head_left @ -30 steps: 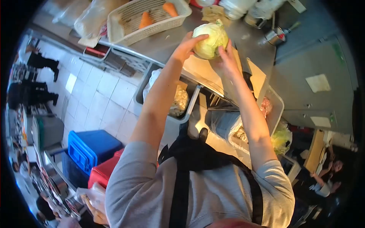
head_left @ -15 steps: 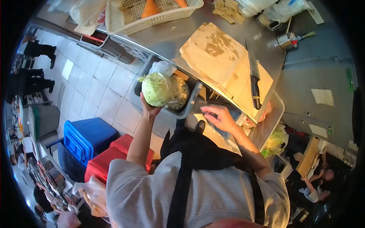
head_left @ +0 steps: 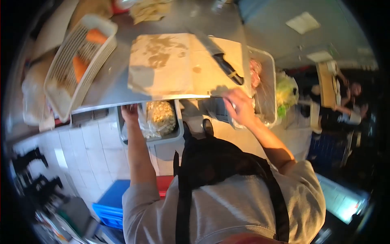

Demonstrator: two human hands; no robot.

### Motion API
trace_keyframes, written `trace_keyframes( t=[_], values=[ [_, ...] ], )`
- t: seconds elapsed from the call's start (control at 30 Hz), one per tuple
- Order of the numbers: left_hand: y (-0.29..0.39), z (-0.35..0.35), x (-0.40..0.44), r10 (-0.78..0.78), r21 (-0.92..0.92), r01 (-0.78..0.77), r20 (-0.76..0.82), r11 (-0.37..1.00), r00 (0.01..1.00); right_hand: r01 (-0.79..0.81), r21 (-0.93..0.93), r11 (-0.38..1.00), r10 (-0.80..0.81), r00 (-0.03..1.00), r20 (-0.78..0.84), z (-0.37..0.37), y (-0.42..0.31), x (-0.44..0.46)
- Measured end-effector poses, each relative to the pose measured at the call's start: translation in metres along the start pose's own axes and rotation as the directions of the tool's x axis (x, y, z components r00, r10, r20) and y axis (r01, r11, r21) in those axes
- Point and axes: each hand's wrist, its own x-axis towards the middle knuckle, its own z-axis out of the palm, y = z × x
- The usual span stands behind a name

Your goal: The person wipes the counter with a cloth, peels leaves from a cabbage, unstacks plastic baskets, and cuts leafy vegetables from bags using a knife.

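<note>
My left hand point(head_left: 130, 113) reaches into the left side of a grey bin point(head_left: 178, 122) under the counter edge. Its fingers are partly hidden there, and no cabbage shows in or around it. Beside it in the bin lies a clear bag of pale, chunky pieces point(head_left: 160, 116). My right hand point(head_left: 240, 106) hovers just off the counter's front edge, fingers loosely bent and thumb apart, with nothing in it. Closest to that hand is a black-handled knife point(head_left: 227, 68), lying on flat tan sheets point(head_left: 162, 73) with dark wet stains.
A white plastic basket point(head_left: 97, 61) with carrots point(head_left: 80, 68) stands at the counter's left. At right hang or stand a clear tub point(head_left: 271, 69) with reddish contents and leafy greens point(head_left: 286, 95). Blue point(head_left: 111, 203) and red boxes sit on the floor at left. Another person point(head_left: 345, 97) is at far right.
The green cabbage in my left hand is out of sight, and that hand has gone down into the bin at the counter edge. My view has turned; my right hand is nearer the counter.
</note>
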Motion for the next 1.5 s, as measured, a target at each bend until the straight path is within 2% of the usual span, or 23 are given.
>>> trace_keyframes(
  t=[0.07, 0.13, 0.2, 0.27, 0.33, 0.37, 0.43, 0.47, 0.53, 0.57, 0.67, 0.77, 0.83, 0.87, 0.97, 1.0, 1.03, 1.1, 1.13, 1.23, 1.33, 1.43, 1.5],
  values=[
    [0.001, 0.014, -0.005, -0.09, 0.131, 0.085, 0.036, 0.988, 0.995, -0.032, -0.249, 0.968, -0.014, 0.984, -0.179, -0.002, 0.01, 0.015],
    [-0.005, 0.034, -0.037, -0.087, 0.439, 0.172, -0.207, 0.882, 0.974, -0.154, -0.32, 0.935, 0.109, 0.982, -0.154, -0.001, 0.019, 0.021],
    [-0.012, 0.042, -0.061, -0.116, 0.85, 0.143, -0.097, 0.507, 0.989, -0.201, -0.357, 0.912, 0.168, 0.978, -0.121, 0.013, 0.032, 0.017],
    [-0.008, 0.075, -0.125, -0.298, 0.949, -0.219, 0.282, 0.227, 0.912, -0.194, -0.443, 0.875, 0.158, 0.981, -0.116, 0.025, 0.041, 0.014],
    [0.0, 0.127, -0.185, -0.348, 0.848, -0.52, 0.52, 0.103, 0.78, -0.236, -0.367, 0.9, 0.195, 0.97, -0.145, 0.034, 0.053, 0.012],
    [0.002, 0.149, -0.197, -0.378, 0.84, -0.534, 0.526, 0.092, 0.762, -0.238, -0.337, 0.911, 0.194, 0.968, -0.162, 0.036, 0.058, 0.013],
    [-0.002, 0.183, -0.215, -0.267, 0.405, -0.898, 0.858, -0.172, 0.438, -0.226, -0.343, 0.912, 0.189, 0.972, -0.138, 0.038, 0.065, 0.016],
    [-0.011, 0.2, -0.218, -0.299, 0.377, -0.912, 0.862, -0.164, 0.41, -0.215, -0.341, 0.915, 0.178, 0.974, -0.138, 0.038, 0.071, 0.019],
    [-0.039, 0.235, -0.218, -0.308, -0.117, -0.82, 0.948, -0.56, 0.076, -0.235, -0.346, 0.908, 0.22, 0.972, -0.082, 0.04, 0.078, 0.026],
    [-0.049, 0.228, -0.198, -0.459, -0.08, -0.736, 0.826, -0.672, 0.329, -0.248, -0.325, 0.913, 0.232, 0.969, -0.088, 0.043, 0.082, 0.029],
    [-0.058, 0.236, -0.173, -0.45, -0.162, -0.666, 0.846, -0.728, 0.286, -0.231, -0.243, 0.942, 0.181, 0.961, -0.212, 0.02, 0.073, 0.002],
    [-0.045, 0.256, -0.17, -0.549, -0.074, -0.833, 0.783, -0.549, 0.292, -0.265, -0.198, 0.944, 0.179, 0.912, -0.368, -0.014, 0.064, -0.075],
    [-0.049, 0.276, -0.193, -0.449, -0.077, -0.572, 0.709, -0.817, 0.545, -0.374, -0.166, 0.913, 0.281, 0.868, -0.409, -0.026, 0.065, -0.147],
    [-0.059, 0.287, -0.206, -0.469, -0.105, -0.579, 0.709, -0.808, 0.526, -0.456, -0.15, 0.877, 0.369, 0.84, -0.397, -0.031, 0.063, -0.189],
    [-0.09, 0.312, -0.254, -0.337, -0.103, -0.703, 0.92, -0.704, 0.202, -0.696, -0.074, 0.714, 0.619, 0.678, -0.395, -0.001, 0.073, -0.333],
    [-0.105, 0.321, -0.278, -0.339, -0.112, -0.699, 0.92, -0.706, 0.196, -0.808, -0.121, 0.577, 0.728, 0.575, -0.374, -0.019, 0.05, -0.369],
    [-0.123, 0.329, -0.304, -0.365, -0.132, -0.775, 0.922, -0.618, 0.134, -0.82, 0.059, 0.569, 0.775, 0.511, -0.371, 0.017, 0.062, -0.426],
    [-0.166, 0.336, -0.344, -0.389, -0.161, -0.839, 0.919, -0.52, 0.065, -0.943, -0.272, 0.19, 0.959, 0.238, -0.157, -0.012, 0.027, -0.488],
    [-0.187, 0.338, -0.36, -0.436, -0.198, -0.862, 0.899, -0.467, 0.029, -0.969, -0.188, 0.157, 0.955, 0.198, -0.222, -0.009, 0.015, -0.522],
    [-0.251, 0.346, -0.401, -0.548, -0.328, -0.894, 0.828, -0.306, -0.117, -0.95, -0.216, -0.226, 0.974, -0.214, -0.079, -0.001, -0.003, -0.614],
    [-0.308, 0.345, -0.419, -0.653, -0.397, -0.896, 0.735, -0.199, -0.181, -0.797, -0.055, -0.602, 0.791, -0.604, 0.099, 0.005, -0.019, -0.68],
    [-0.357, 0.349, -0.444, -0.843, -0.399, -0.91, 0.523, -0.112, -0.126, -0.743, 0.056, -0.667, 0.739, -0.65, 0.176, 0.081, -0.014, -0.776],
    [-0.39, 0.353, -0.449, -0.936, -0.344, -0.939, 0.323, 0.021, -0.139, -0.886, 0.114, -0.45, 0.892, -0.442, 0.089, 0.085, -0.021, -0.783]
  ],
)
